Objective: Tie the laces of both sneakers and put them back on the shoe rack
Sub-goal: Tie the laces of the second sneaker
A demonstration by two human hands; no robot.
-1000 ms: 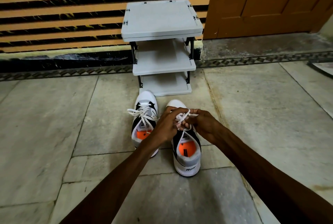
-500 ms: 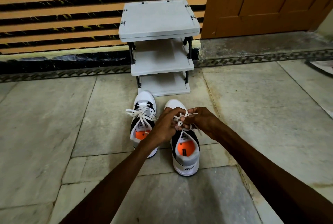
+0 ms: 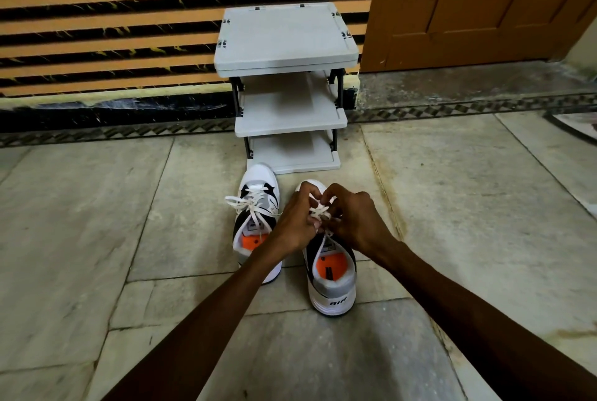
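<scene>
Two white, black and grey sneakers with orange insoles stand side by side on the stone floor, toes toward a grey three-tier shoe rack [image 3: 286, 35]. The left sneaker [image 3: 256, 207] has its white laces in a bow across the tongue. Over the right sneaker [image 3: 332, 284] both hands meet: my left hand [image 3: 295, 223] and my right hand [image 3: 352, 219] each pinch its white laces [image 3: 319, 210] above the tongue. The fingers hide most of the knot.
The rack stands against a striped orange and black wall [image 3: 113, 29], with bare shelves. A brown wooden door [image 3: 484, 3] is at the right above a stone threshold. Pale floor tiles [image 3: 80, 239] spread to both sides of the shoes.
Both hands have closed in over the right sneaker's laces, fingers bunched tighter at the knot. The sneakers and rack have stayed where they were.
</scene>
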